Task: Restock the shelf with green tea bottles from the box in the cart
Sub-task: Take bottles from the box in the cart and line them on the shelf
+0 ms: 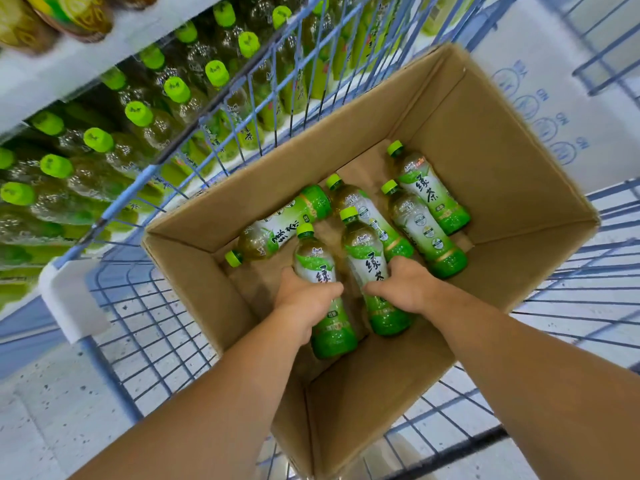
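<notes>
Two green tea bottles are in the grip, low in the box (485, 133), toward its near corner (whether they rest on the bottom or are a little lifted, I cannot tell). The left bottle (313, 261) and the right bottle (363, 247) lie side by side, almost parallel and close to each other. The long axis of each one runs from the near side of the box toward the far side. The green cap points away from the person and the base points back toward the forearm.

The left hand (304, 299) is wrapped around the middle of the left bottle, on the label. The right hand (405, 289) is wrapped around the middle of the right bottle in the same way. Each hand therefore grips across the axis. I judge that a straight lift will bring the bottles up lying flat, so the wrists must turn before the bottles can stand with caps up.

Four more bottles lie loose in the box. One sideways bottle (277, 233) lies along the left wall, and three others (426, 216) lie toward the right wall. The box sits in a blue wire cart (138, 188). The shelf (52, 77) is to the left of the cart, beyond its wire side, with rows of green caps on it. The left hand is nearer to the shelf, so the right bottle probably has the longer way, across the left edge of the box.
</notes>
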Demonstrator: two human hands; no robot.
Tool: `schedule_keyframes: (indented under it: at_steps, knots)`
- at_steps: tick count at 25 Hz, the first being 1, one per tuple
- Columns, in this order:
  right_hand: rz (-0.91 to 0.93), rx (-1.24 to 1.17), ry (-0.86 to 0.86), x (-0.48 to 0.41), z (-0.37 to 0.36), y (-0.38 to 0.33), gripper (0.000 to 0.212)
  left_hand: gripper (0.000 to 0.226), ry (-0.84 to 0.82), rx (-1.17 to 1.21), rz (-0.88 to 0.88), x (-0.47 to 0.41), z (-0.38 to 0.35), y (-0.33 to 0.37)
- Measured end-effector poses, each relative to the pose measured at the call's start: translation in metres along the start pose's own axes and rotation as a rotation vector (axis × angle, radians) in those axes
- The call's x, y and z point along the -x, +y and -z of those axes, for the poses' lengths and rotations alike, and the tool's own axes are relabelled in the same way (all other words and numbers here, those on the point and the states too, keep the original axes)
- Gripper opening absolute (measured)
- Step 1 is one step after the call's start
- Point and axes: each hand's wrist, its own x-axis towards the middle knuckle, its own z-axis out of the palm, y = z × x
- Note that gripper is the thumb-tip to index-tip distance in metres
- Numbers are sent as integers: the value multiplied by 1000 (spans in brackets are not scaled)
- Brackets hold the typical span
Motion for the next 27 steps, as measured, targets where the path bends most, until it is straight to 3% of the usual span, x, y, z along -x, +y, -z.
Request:
schedule_keyframes:
  at_steps: [5, 10, 18, 27]
  knots:
    - [38, -130, 110, 62, 21, -14, 34, 71, -47, -24, -107, 57, 40, 36]
    - [56, -216, 205, 140, 33, -34, 44, 59, -83, 9, -199, 114, 83, 61]
    - [53, -275, 408, 241, 31, -76, 39, 69, -213, -15, -360, 191, 160, 78]
    - [281, -385, 546, 343, 4, -135, 34, 72, -238, 57, -539, 254, 267, 52]
